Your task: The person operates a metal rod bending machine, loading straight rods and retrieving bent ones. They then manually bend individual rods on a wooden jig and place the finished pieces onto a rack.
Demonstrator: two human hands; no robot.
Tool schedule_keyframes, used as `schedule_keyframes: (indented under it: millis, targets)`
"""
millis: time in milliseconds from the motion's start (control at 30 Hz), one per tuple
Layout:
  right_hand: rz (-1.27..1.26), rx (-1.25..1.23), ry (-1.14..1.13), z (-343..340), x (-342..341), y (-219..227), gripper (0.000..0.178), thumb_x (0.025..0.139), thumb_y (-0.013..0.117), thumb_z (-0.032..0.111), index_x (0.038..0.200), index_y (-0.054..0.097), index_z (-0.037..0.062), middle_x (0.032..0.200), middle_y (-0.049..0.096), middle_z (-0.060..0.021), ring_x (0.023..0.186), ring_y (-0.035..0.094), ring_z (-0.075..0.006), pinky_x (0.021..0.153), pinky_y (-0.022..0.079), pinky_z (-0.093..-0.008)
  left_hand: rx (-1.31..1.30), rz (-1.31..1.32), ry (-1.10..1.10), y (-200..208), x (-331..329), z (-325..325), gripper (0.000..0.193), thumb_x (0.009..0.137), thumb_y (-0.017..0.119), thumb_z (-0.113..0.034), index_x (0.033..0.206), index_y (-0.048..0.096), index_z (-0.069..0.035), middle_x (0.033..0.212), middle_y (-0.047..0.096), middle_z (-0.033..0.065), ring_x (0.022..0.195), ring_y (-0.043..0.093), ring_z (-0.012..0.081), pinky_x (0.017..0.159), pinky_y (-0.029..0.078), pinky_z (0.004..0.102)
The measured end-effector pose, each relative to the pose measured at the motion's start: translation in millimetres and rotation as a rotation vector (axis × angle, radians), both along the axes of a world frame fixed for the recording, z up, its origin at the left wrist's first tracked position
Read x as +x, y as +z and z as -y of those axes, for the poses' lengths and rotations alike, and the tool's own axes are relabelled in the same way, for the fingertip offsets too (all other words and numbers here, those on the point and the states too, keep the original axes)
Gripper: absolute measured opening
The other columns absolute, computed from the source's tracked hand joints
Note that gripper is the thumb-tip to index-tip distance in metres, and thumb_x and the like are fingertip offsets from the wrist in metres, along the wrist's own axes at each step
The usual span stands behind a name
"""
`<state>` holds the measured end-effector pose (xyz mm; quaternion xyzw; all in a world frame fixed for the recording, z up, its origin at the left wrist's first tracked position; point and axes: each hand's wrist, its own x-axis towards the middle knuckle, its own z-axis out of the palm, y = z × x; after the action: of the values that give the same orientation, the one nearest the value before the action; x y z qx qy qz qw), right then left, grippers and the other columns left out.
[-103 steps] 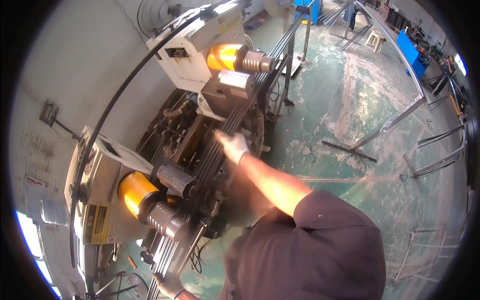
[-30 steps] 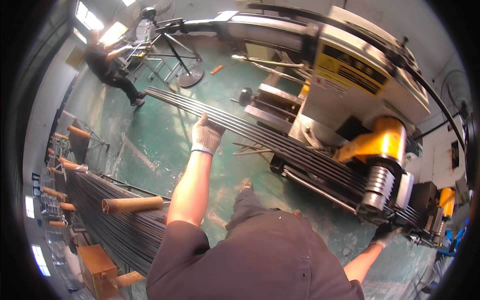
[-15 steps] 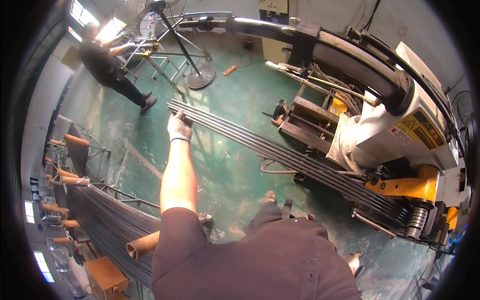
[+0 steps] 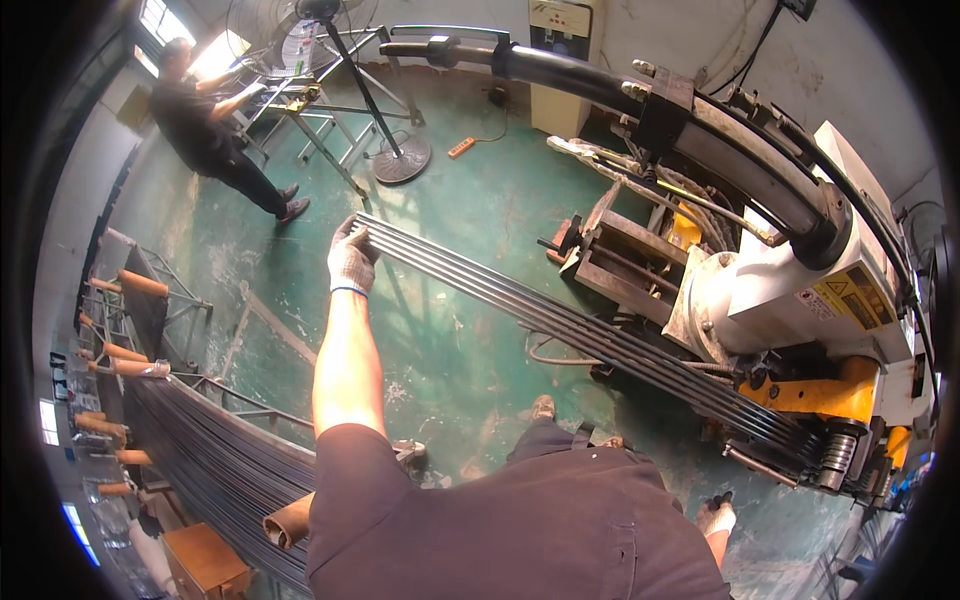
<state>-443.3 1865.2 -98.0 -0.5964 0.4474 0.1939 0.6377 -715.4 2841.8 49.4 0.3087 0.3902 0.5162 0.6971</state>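
Observation:
My left hand [image 4: 352,258], in a pale knit glove with a dark palm, is stretched out ahead and closed around the ends of several thin metal rods [image 4: 560,325]. The rods lie side by side and slope down to the right. Their other ends reach the yellow arm [image 4: 815,390] and coil spring [image 4: 838,460] of a white machine [image 4: 800,290]. Low at my right side hangs my right hand [image 4: 716,517], gloved with dark fingertips. My body hides part of it, and its fingers are too small to read.
A rack [image 4: 215,450] at left bears many dark rods between cardboard-covered posts. Below it is a brown wooden box [image 4: 205,560]. A person [image 4: 200,125] stands at the far left by a metal frame. Ahead are a fan's round base [image 4: 402,160] and an orange power strip [image 4: 461,148].
My view has shifted slightly. My left hand still grips the rod ends, its fingers now turned further over them. More of my right hand shows beside my body.

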Motion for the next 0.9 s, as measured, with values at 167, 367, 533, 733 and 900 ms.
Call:
schedule_keyframes:
  millis: [167,367,533,733,900]
  targets:
    - [0.0,-0.05,0.064,-9.7,-9.7,4.4,0.04,0.107,0.055,0.05,0.096,0.062,0.0125,0.074,0.05,-0.0023,0.061,0.044,-0.0202,0.055,0.035,-0.0372,-0.039,0.11,-0.065,-5.9,15.7,0.8,0.04,0.095,0.055,0.013,0.13,0.058,-0.006,0.112,0.068,0.0116,0.096,0.07,0.0256,0.083,0.066,0.0435]
    - [-0.003,-0.011,-0.014,-37.1,-0.9,8.0,0.034,0.108,0.058,0.039,0.087,0.057,0.0129,0.071,0.043,-0.0011,0.059,0.039,-0.0193,0.054,0.033,-0.037,-0.083,0.167,-0.071,-16.6,8.7,-4.1,0.052,0.095,0.056,0.007,0.143,0.054,-0.011,0.109,0.069,0.0088,0.096,0.071,0.0256,0.086,0.064,0.0455]
    - [0.012,-0.1,0.011,-44.2,1.8,22.5,0.031,0.107,0.06,0.034,0.084,0.056,0.0137,0.071,0.043,-0.0012,0.062,0.042,-0.0194,0.054,0.034,-0.0379,-0.056,0.18,-0.136,-14.6,6.5,0.9,0.055,0.095,0.057,0.007,0.146,0.054,-0.014,0.112,0.069,0.0081,0.097,0.072,0.0256,0.083,0.065,0.0455]
    - [-0.019,-0.067,-0.021,-21.0,2.5,24.9,0.026,0.106,0.063,0.031,0.089,0.059,0.0116,0.074,0.048,-0.0019,0.066,0.047,-0.0193,0.056,0.036,-0.0376,-0.024,0.06,-0.219,-8.2,1.6,-0.1,0.052,0.097,0.059,0.001,0.146,0.053,-0.015,0.112,0.069,0.01,0.095,0.073,0.0307,0.079,0.066,0.0521]
    - [-0.063,-0.098,-0.079,-20.6,2.8,23.5,0.021,0.104,0.066,0.027,0.094,0.061,0.0097,0.078,0.052,-0.002,0.069,0.051,-0.0197,0.058,0.041,-0.0376,0.011,-0.071,-0.279,2.6,-4.5,3.3,0.045,0.103,0.063,-0.014,0.146,0.05,-0.014,0.117,0.068,0.0139,0.103,0.071,0.0346,0.087,0.062,0.0579]
